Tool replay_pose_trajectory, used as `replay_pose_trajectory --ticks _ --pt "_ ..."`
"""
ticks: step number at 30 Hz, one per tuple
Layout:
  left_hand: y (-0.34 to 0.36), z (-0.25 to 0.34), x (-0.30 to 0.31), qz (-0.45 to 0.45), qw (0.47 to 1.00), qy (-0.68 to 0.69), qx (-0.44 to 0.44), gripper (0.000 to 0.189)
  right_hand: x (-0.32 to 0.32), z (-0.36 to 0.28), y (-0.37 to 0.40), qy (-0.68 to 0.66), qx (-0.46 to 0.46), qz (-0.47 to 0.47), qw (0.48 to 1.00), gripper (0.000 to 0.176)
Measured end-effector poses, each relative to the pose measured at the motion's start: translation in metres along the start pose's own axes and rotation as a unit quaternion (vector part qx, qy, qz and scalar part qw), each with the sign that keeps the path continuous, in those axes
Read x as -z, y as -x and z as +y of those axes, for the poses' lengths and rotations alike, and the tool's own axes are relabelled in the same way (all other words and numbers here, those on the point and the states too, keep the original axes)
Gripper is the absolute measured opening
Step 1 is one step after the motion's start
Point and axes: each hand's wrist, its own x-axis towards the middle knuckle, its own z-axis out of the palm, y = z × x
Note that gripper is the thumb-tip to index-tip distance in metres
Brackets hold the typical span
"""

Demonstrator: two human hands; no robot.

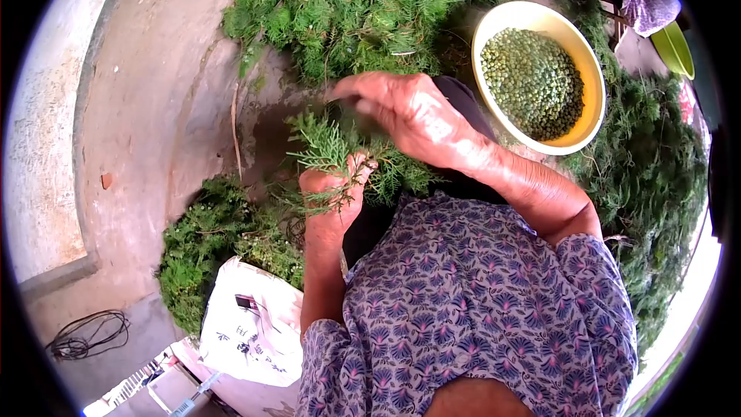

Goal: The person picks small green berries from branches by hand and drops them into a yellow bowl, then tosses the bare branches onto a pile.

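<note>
Beside 1 bowl [532, 9] (yellow), left hand [332, 194] holds 1 sprig [323, 147].

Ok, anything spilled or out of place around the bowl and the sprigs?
Nothing stands out. The yellow bowl sits among the greenery, its green berries all inside. The left hand holds a sprig; the right hand touches its top.

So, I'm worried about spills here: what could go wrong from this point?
The yellow bowl of small green berries sits among loose foliage close to the right forearm; a nudge might tip it. The left hand grips a sprig while the right hand works over it, away from the bowl; anything picked could drop into the green piles and be lost.
</note>
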Motion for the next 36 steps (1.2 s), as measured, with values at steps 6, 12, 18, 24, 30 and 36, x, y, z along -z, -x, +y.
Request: replay_pose_trajectory --ticks 6,12,18,24,30,36 --pt "-0.007 0.016 0.012 -0.008 0.992 0.122 0.033 0.011 0.02 0.006 0.005 -0.19 -0.286 -0.121 0.931 0.019" --pt "-0.001 0.005 0.012 -0.081 0.993 0.055 0.059 0.01 0.01 0.031 0.005 -0.204 -0.176 -0.198 0.942 0.033" --pt "0.0 0.002 0.007 -0.087 0.995 -0.052 -0.013 0.007 0.011 0.019 0.007 -0.169 -0.058 -0.141 0.974 0.03" --pt "0.009 -0.024 -0.006 -0.009 0.992 -0.045 -0.12 0.028 0.014 0.008 0.008 0.013 -0.057 -0.228 0.972 0.02" --pt "-0.015 0.013 0.007 -0.064 0.997 -0.025 -0.037 0.019 0.007 0.011 0.015 -0.008 -0.054 -0.126 0.991 0.016" --pt "-0.016 0.017 0.001 -0.028 0.997 -0.048 0.054 0.015 -0.012 0.011 0.024 -0.036 -0.088 0.099 0.991 0.015"
